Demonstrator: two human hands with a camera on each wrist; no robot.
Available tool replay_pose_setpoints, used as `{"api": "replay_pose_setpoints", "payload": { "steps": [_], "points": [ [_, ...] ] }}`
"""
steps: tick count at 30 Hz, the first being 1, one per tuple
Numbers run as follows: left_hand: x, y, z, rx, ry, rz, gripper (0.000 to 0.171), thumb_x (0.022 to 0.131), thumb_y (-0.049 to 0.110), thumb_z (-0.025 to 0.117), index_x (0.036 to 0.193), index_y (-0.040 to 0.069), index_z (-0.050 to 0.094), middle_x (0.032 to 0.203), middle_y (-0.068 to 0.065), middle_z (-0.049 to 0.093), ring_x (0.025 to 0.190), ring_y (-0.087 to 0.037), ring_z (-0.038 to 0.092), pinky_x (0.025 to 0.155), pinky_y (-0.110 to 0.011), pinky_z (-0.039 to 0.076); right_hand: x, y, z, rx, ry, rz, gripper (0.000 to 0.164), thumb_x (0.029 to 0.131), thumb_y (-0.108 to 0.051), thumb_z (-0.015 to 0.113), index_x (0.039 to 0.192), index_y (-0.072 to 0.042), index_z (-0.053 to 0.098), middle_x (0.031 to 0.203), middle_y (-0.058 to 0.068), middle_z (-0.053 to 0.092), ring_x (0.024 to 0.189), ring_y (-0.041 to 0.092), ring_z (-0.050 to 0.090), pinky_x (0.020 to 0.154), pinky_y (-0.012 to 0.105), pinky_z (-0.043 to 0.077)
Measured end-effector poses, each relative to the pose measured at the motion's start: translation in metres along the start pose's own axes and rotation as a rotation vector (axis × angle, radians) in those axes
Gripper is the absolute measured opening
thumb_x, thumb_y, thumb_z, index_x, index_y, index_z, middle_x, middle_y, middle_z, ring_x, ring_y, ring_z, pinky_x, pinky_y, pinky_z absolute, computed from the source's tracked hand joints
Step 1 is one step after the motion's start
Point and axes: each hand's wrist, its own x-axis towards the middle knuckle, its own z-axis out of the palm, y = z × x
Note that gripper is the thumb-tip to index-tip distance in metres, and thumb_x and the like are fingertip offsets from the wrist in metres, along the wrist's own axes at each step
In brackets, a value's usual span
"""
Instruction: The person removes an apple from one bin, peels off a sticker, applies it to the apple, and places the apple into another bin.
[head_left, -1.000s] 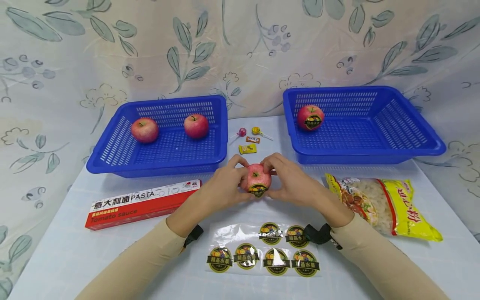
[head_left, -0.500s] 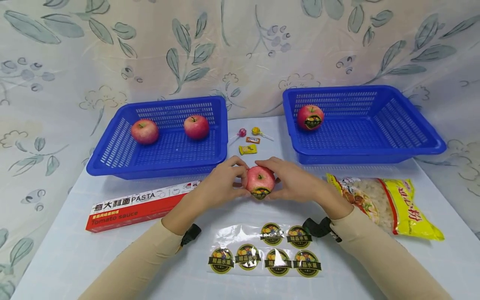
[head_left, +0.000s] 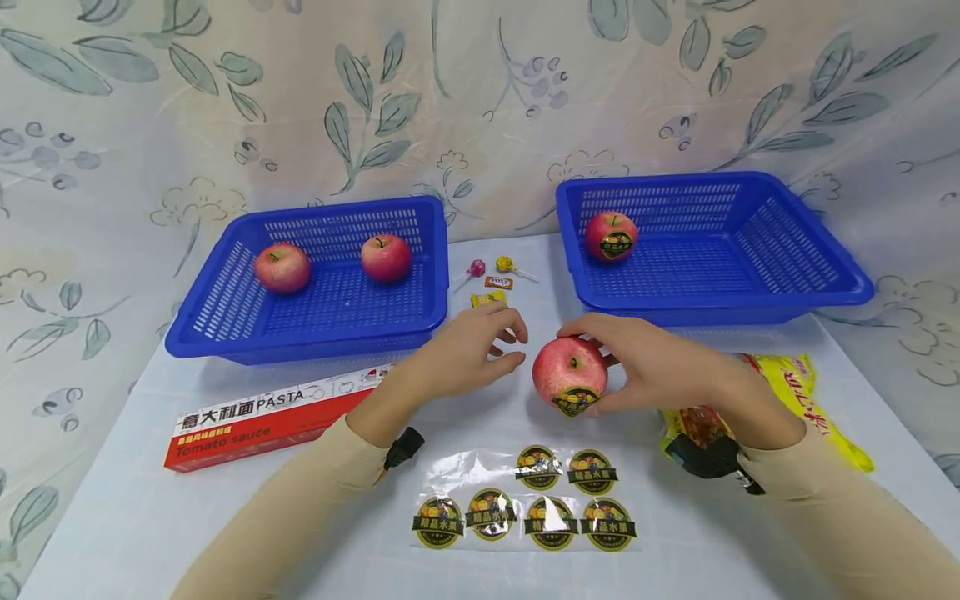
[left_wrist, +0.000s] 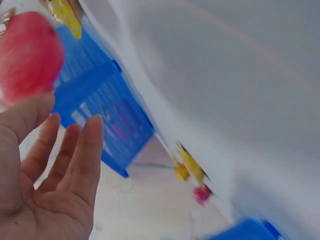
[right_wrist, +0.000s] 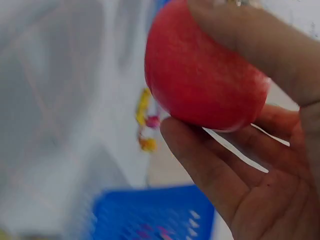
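An apple [head_left: 567,367] with a round black-and-gold label [head_left: 576,402] on its near side is gripped by my right hand [head_left: 648,362], thumb and fingers on its right side. In the right wrist view the apple [right_wrist: 205,70] sits between the thumb and the fingers. Apart from it on the left, my left hand [head_left: 468,350] has loosely bent fingers and nothing in them; the left wrist view shows the same hand [left_wrist: 55,170] with a gap between thumb and fingers. A clear sheet [head_left: 468,475] carrying several such labels lies in front.
Two apples without visible labels sit in the left blue basket [head_left: 307,342]; one labelled apple [head_left: 611,236] is in the right blue basket [head_left: 720,304]. Two lollipops [head_left: 505,264] and small wrapped candies [head_left: 498,282] lie between. A pasta box [head_left: 262,425] and a yellow food bag [head_left: 795,400] flank the hands.
Both hands were on the apple earlier. Now the left hand has let go, and the right hand has carried the apple to the right and lifted it nearer the camera.
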Motion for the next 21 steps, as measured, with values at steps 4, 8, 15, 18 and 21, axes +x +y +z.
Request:
{"api": "replay_pose_setpoints", "payload": {
  "steps": [4, 8, 15, 18, 21],
  "points": [
    [0.018, 0.008, 0.009, 0.024, 0.0, 0.003, 0.044, 0.098, 0.016, 0.068, 0.138, 0.006, 0.053, 0.133, -0.011, 0.06, 0.112, -0.024, 0.068, 0.086, -0.026, 0.058, -0.019, -0.004, -0.032, -0.03, -0.013, 0.041, 0.084, 0.075, -0.054, 0.089, 0.142, -0.019, 0.051, 0.131, -0.01, 0.061, 0.114, 0.008, 0.061, 0.092, 0.032, 0.058],
    [0.033, 0.016, 0.019, 0.061, -0.006, 0.015, 0.064, 0.1, 0.02, 0.066, 0.157, 0.015, 0.037, 0.145, -0.01, 0.051, 0.113, -0.02, 0.065, 0.088, -0.026, 0.055, -0.034, -0.002, -0.063, -0.024, 0.036, 0.087, 0.081, 0.073, -0.05, 0.091, 0.14, -0.024, 0.053, 0.13, -0.01, 0.061, 0.115, 0.01, 0.062, 0.091, 0.029, 0.058],
    [0.05, 0.026, 0.03, 0.125, -0.074, 0.014, 0.072, 0.101, 0.025, 0.065, 0.163, 0.021, 0.028, 0.15, -0.008, 0.048, 0.129, -0.02, 0.054, 0.108, -0.034, 0.048, -0.041, 0.022, -0.102, 0.009, 0.11, 0.164, 0.086, 0.071, -0.023, 0.097, 0.143, -0.022, 0.05, 0.133, -0.002, 0.059, 0.115, 0.019, 0.066, 0.086, 0.016, 0.055],
    [0.053, 0.028, 0.033, 0.131, -0.074, 0.011, 0.072, 0.101, 0.024, 0.065, 0.163, 0.021, 0.028, 0.148, -0.008, 0.049, 0.127, -0.018, 0.053, 0.108, -0.035, 0.048, -0.039, 0.036, -0.114, 0.008, 0.126, 0.195, 0.086, 0.072, -0.018, 0.096, 0.144, -0.018, 0.049, 0.135, 0.0, 0.057, 0.115, 0.013, 0.065, 0.084, 0.013, 0.054],
    [0.055, 0.029, 0.035, 0.11, -0.063, 0.005, 0.07, 0.101, 0.023, 0.065, 0.162, 0.022, 0.031, 0.146, -0.009, 0.048, 0.121, -0.02, 0.056, 0.102, -0.034, 0.051, -0.035, 0.05, -0.125, 0.006, 0.15, 0.21, 0.087, 0.074, -0.015, 0.094, 0.146, -0.016, 0.047, 0.137, 0.001, 0.054, 0.116, 0.007, 0.061, 0.084, 0.009, 0.051]
  ]
}}
